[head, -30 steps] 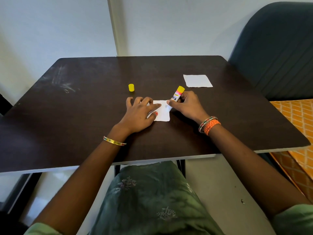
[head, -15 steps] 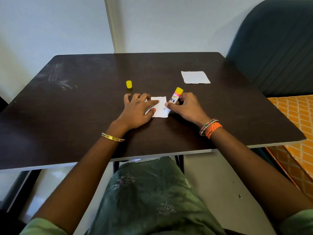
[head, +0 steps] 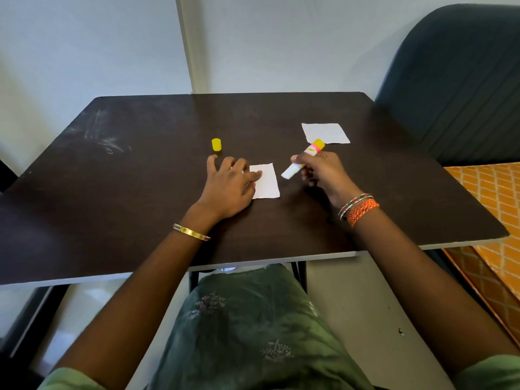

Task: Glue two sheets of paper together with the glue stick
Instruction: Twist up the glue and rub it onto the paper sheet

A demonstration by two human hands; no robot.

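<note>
A small white paper sheet [head: 266, 181] lies on the dark table [head: 140, 192] near its middle. My left hand [head: 229, 185] lies flat with straight fingers pressing the sheet's left edge. My right hand [head: 320, 171] grips the glue stick [head: 302, 159], which is uncapped, tilted, its white tip pointing down-left and held just off the sheet's right edge. A second white sheet [head: 325, 133] lies farther back on the right. The yellow cap [head: 216, 144] stands behind my left hand.
A dark upholstered chair [head: 455, 80] stands at the table's right. An orange patterned fabric [head: 489, 198] lies beside the right edge. White walls rise behind the table. My green-clad lap [head: 247, 327] is under the near edge.
My right hand has lifted the glue stick off the sheet and drawn it to the right. The left hand still presses the sheet's left side.
</note>
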